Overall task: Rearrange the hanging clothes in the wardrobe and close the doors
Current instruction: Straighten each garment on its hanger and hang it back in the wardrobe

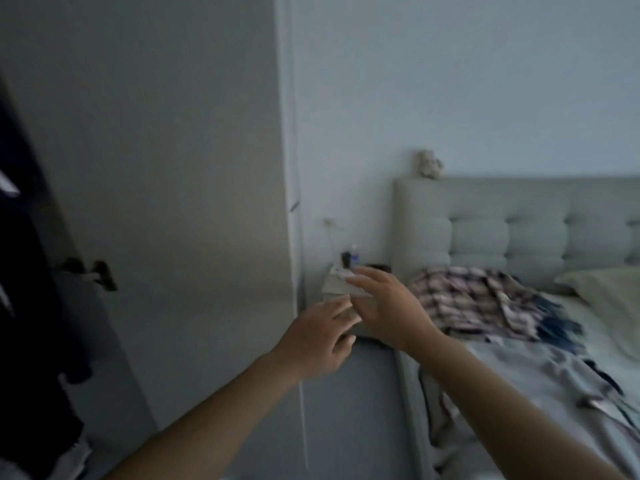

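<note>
Honestly looks barely started: the wardrobe door [149, 168] at left of frame stands open, dark hanging clothes [24, 271] peek out far left, and both the left hand [318, 337] and right hand [388, 306] reach mid-frame, fingers spread, holding nothing.

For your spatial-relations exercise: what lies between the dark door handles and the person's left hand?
In the head view, only the plain grey face of the wardrobe door lies between the door handles and the left hand; nothing else sits there.
</note>
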